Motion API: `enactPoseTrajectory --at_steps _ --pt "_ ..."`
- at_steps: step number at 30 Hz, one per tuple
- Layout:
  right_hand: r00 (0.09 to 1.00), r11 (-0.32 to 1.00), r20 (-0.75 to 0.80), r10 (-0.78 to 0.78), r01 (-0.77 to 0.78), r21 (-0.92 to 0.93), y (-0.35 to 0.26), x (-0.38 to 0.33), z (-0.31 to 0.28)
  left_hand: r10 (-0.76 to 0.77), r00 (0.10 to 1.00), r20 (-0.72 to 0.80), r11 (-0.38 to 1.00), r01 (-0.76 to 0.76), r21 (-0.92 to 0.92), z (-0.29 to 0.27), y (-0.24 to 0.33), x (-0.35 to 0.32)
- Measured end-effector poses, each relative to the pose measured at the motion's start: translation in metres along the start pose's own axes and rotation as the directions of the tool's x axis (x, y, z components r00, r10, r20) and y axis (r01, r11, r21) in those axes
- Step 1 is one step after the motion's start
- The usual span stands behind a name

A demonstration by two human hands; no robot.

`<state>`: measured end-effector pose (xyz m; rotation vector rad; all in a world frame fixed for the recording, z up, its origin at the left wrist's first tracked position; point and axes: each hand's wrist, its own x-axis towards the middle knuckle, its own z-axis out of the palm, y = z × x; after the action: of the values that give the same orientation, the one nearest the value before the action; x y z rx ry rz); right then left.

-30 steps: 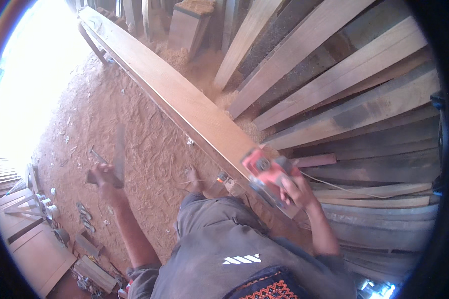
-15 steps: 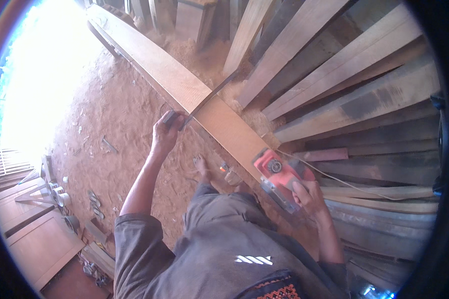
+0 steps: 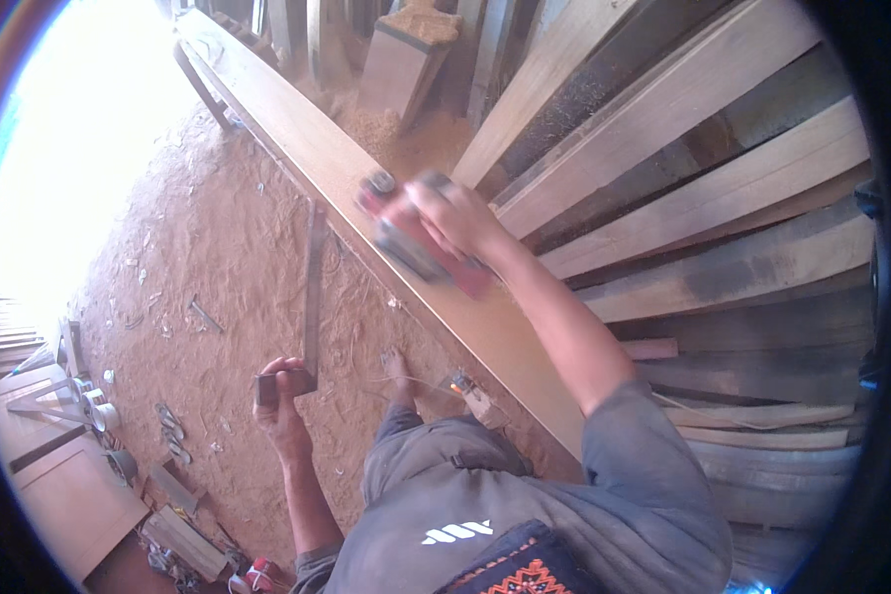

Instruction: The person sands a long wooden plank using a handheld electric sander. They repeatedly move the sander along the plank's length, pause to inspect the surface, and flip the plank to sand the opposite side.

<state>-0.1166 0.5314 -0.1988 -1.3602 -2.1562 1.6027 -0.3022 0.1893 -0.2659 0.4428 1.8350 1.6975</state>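
Observation:
A long, pale wooden board [image 3: 279, 111] runs from the far left down toward my right side. On its middle stretch sits a red and grey electric planer [image 3: 413, 249], smeared by motion. My right hand [image 3: 457, 216] is closed around the planer's handle, and that forearm reaches over the board. Off to the left, away from the board, my left hand [image 3: 283, 421] grips a try square [image 3: 313, 292] by its dark stock. The thin blade of the square points away from me, above the sandy ground.
Several thick planks [image 3: 703, 193] lean in a fan along the right. A shavings-covered wooden block [image 3: 403, 69] stands beyond the board. Wooden panels [image 3: 79, 485] lie at lower left near white rolls [image 3: 99, 408]. A pair of sandals [image 3: 171, 433] rests on the dusty ground.
The planer has moved with my right hand from the board's near right part to its middle. My left hand has drawn the try square off the board, back and left.

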Motion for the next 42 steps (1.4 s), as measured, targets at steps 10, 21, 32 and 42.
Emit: enactPoseTrajectory --at_steps 10,21,32,42 --pt "0.750 0.722 -0.124 -0.650 0.558 -0.408 0.098 -0.113 0.011 -0.053 0.974 -0.218 0.998 0.046 -0.035 -0.092 -0.057 0.000" --pt "0.980 0.999 -0.194 -0.040 0.045 0.022 0.092 -0.170 0.020 -0.131 0.923 -0.361 0.986 0.159 0.048 -0.105 -0.064 0.036" --pt "0.999 0.966 0.041 -0.022 0.011 0.257 -0.013 0.065 0.016 0.428 0.892 0.145 0.682 -0.424 0.595 -0.023 0.028 0.049" --pt "0.945 0.931 -0.139 0.296 -0.253 0.262 0.127 -0.264 -0.018 0.444 0.416 0.793 0.298 -0.904 0.307 0.121 0.003 0.038"
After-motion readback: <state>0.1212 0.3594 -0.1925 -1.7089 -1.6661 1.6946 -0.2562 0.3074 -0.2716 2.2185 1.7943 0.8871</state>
